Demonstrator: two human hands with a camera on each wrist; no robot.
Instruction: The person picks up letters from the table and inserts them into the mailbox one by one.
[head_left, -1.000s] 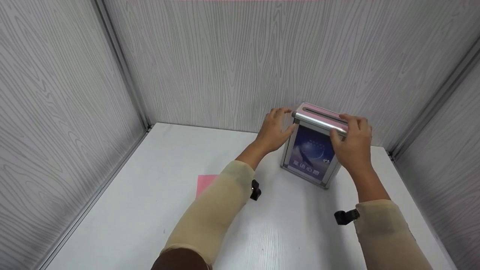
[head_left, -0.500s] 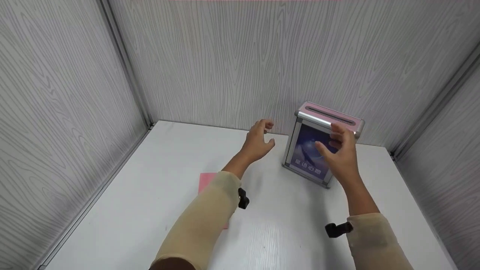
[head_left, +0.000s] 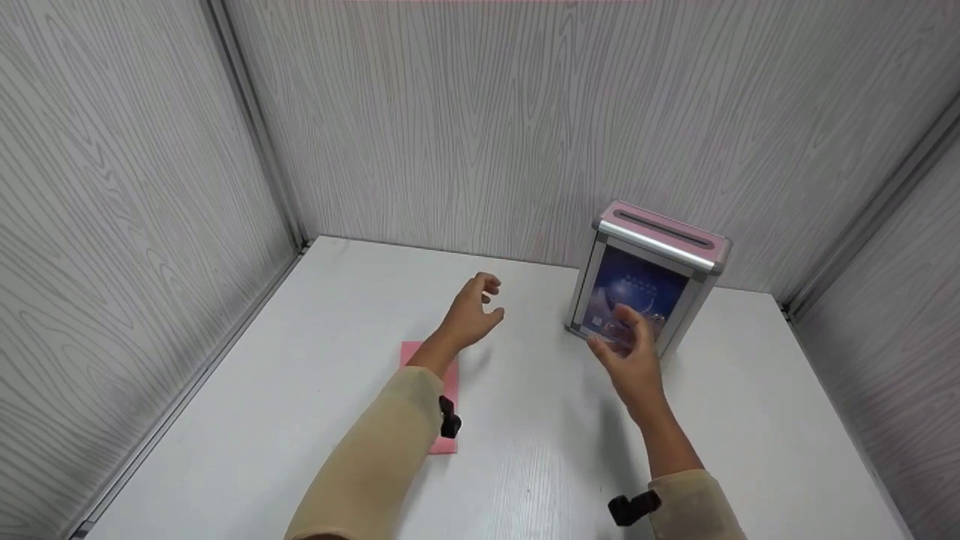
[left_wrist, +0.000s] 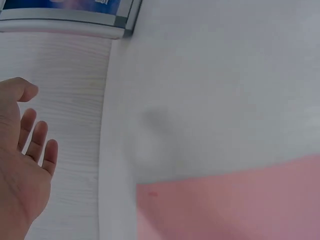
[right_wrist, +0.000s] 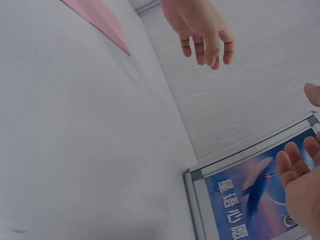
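A box with a pink slotted top, silver edges and a blue picture front (head_left: 637, 281) stands upright at the back right of the table. In front of it hovers my right hand (head_left: 636, 367), fingers loosely bent, holding nothing and hiding part of the picture. My left hand (head_left: 469, 315) is in the air left of the box, also with nothing in its loosely curved fingers. Beneath the left forearm lies a pink sheet of paper (head_left: 450, 382), partly covered by the sleeve. In the left wrist view the same pink paper (left_wrist: 230, 205) fills the lower right.
The white table (head_left: 525, 465) is bounded by a grey wood-grain back wall (head_left: 465, 135) and side walls at the left and right. The box stands close to the back wall. A small black wrist camera (head_left: 634, 508) sits on the right sleeve.
Both hands have come off the top of the box and drawn back toward the lower left. The box stays in about the same place. More of the pink paper shows.
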